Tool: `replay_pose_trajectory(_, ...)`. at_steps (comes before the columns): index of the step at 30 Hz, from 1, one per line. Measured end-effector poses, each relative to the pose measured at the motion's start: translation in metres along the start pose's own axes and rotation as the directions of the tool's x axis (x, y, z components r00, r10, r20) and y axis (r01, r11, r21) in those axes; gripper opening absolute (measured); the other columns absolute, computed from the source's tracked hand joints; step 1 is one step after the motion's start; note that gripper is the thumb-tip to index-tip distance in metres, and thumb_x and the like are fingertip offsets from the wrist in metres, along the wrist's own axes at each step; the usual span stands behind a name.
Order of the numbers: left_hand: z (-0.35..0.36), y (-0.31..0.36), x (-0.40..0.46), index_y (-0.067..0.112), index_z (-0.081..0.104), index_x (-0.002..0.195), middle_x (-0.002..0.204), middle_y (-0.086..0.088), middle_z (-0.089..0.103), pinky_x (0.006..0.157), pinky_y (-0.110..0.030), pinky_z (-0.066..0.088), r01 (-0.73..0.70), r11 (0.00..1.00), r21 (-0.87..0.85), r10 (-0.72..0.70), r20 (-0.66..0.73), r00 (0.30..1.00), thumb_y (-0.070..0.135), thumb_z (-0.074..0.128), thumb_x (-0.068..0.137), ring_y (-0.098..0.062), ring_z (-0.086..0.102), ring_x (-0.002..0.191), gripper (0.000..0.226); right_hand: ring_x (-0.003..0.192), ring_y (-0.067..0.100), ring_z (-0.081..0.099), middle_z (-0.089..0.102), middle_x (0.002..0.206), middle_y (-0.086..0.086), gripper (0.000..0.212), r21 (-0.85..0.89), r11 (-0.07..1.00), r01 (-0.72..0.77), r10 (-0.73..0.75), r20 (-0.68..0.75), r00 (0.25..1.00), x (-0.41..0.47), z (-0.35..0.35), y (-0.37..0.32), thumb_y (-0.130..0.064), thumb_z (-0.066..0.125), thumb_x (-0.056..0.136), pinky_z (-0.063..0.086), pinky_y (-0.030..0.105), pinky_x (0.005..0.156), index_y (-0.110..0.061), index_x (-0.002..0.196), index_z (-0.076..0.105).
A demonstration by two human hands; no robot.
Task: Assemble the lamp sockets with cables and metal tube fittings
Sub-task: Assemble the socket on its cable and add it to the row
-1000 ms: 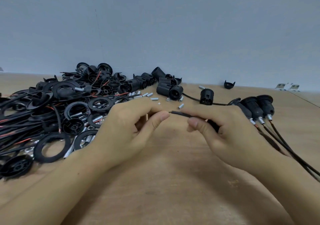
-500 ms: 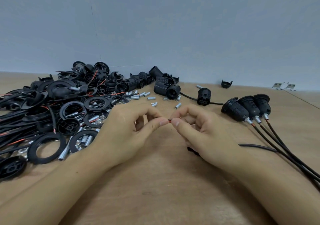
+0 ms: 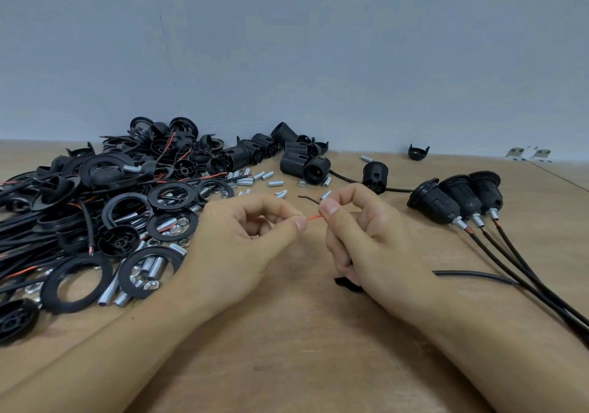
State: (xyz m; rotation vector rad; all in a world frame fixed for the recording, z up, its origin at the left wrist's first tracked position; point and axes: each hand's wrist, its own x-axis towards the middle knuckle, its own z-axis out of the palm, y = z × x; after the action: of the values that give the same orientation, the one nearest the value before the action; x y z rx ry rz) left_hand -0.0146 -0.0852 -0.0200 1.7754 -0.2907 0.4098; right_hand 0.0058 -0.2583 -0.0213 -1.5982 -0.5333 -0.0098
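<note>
My left hand (image 3: pixel 242 247) and my right hand (image 3: pixel 366 240) meet over the wooden table (image 3: pixel 302 349). Between their fingertips stretches a thin red wire (image 3: pixel 314 217), pinched at its left end by my left thumb and forefinger. My right hand grips the black cable (image 3: pixel 471 275) the wire comes from; a dark second wire (image 3: pixel 307 198) sticks up to the left of its fingers. The cable runs under my right palm and off to the right. Three assembled black sockets (image 3: pixel 455 197) with metal tube fittings and cables lie at the right.
A big heap of black rings, socket parts and cables (image 3: pixel 95 208) fills the left side. Loose metal tubes (image 3: pixel 255 178) and threaded socket bodies (image 3: pixel 302 164) lie behind my hands. A lone socket (image 3: pixel 375 175) and a small black cap (image 3: pixel 418 152) sit near the wall.
My right hand slid along the cable to its stripped end. The hands have drawn slightly apart, exposing the red wire between the fingertips and the dark wire above.
</note>
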Motion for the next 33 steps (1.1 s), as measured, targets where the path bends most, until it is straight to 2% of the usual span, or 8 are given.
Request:
replay_pose_trajectory(8,-0.029,0.012,0.064,0.030,0.075,0.076,0.069,0.011,0.070,0.051,-0.009,0.043,-0.058,0.945,0.322,0.109,-0.140,0.984,0.027,0.077,0.082,0.000,0.055,0.056,0.007,0.042,0.013,0.034,0.041,0.051,0.004,0.018,0.020,0.999,0.027,-0.022,-0.194,0.981,0.000,0.002,-0.002,-0.024,0.041,0.104,0.030,0.023,0.038,-0.015,0.092,0.052)
replay_pose_trajectory(12,0.007,-0.016,0.134,0.021,0.063,0.115,0.113,0.001,0.063,0.088,-0.028,0.047,-0.206,0.643,0.737,0.048,0.230,0.972,0.010,0.061,0.086,-0.014,0.058,0.101,0.031,0.045,0.011,0.040,0.051,0.053,-0.002,0.022,-0.031,0.999,0.028,-0.033,-0.188,0.982,0.002,0.002,-0.001,-0.025,0.040,0.105,0.034,0.022,0.043,-0.016,0.089,0.052)
replay_pose_trajectory(18,0.034,-0.048,0.171,0.014,0.045,0.133,0.125,-0.006,0.054,0.078,-0.038,0.040,-0.362,0.141,0.922,-0.114,0.378,0.919,0.019,0.065,0.086,-0.029,0.048,0.115,0.051,0.045,0.009,0.025,0.031,0.051,-0.005,0.028,0.141,0.990,0.005,0.014,-0.134,0.991,0.004,-0.001,0.002,-0.020,0.046,0.103,0.024,0.020,0.041,-0.026,0.081,0.063)
replay_pose_trajectory(22,0.019,-0.025,0.171,0.011,0.052,0.129,0.124,-0.012,0.051,0.087,-0.038,0.041,-0.220,0.194,0.956,0.012,0.221,0.975,0.018,0.064,0.086,-0.031,0.048,0.115,0.045,0.045,0.008,0.025,0.032,0.051,-0.011,0.023,0.128,0.992,0.012,0.003,-0.119,0.993,0.005,-0.004,0.001,-0.023,0.051,0.101,0.023,0.022,0.041,-0.023,0.084,0.066)
replay_pose_trajectory(24,0.006,-0.003,0.149,0.018,0.058,0.125,0.113,-0.006,0.058,0.083,-0.031,0.043,-0.058,0.610,0.791,0.095,-0.001,0.995,0.031,0.072,0.082,-0.023,0.056,0.101,0.047,0.046,0.011,0.026,0.034,0.050,-0.009,0.017,0.090,0.995,0.042,-0.028,-0.147,0.989,0.004,-0.007,-0.001,-0.027,0.056,0.097,0.022,0.027,0.042,-0.023,0.085,0.067)
replay_pose_trajectory(26,-0.003,0.020,0.107,0.022,0.070,0.100,0.089,0.004,0.066,0.071,-0.027,0.048,0.103,0.989,0.111,-0.089,-0.123,0.988,0.039,0.078,0.075,-0.015,0.059,0.075,0.031,0.046,0.015,0.026,0.035,0.050,-0.006,0.014,0.067,0.995,0.073,-0.060,-0.179,0.982,0.003,-0.009,-0.003,-0.029,0.060,0.095,0.021,0.034,0.044,-0.023,0.085,0.068)
replay_pose_trajectory(28,-0.005,0.031,0.059,0.020,0.073,0.073,0.072,0.001,0.064,0.056,-0.028,0.048,0.287,0.852,-0.438,-0.293,0.055,0.955,0.036,0.081,0.072,-0.015,0.054,0.057,0.018,0.046,0.015,0.027,0.036,0.049,-0.005,0.014,0.068,0.994,0.091,-0.075,-0.220,0.973,0.001,-0.009,-0.006,-0.028,0.061,0.094,0.021,0.037,0.045,-0.025,0.083,0.069)
replay_pose_trajectory(33,0.003,0.026,-0.005,0.012,0.055,0.078,0.070,-0.011,0.047,0.036,-0.023,0.031,0.521,0.474,-0.710,-0.440,0.322,0.838,0.037,0.074,0.066,-0.013,0.033,0.041,0.034,0.046,0.014,0.030,0.039,0.047,-0.007,0.014,-0.046,0.986,0.158,-0.165,-0.226,0.960,-0.007,-0.005,-0.019,-0.035,0.071,0.085,0.026,0.025,0.044,-0.022,0.083,0.071)
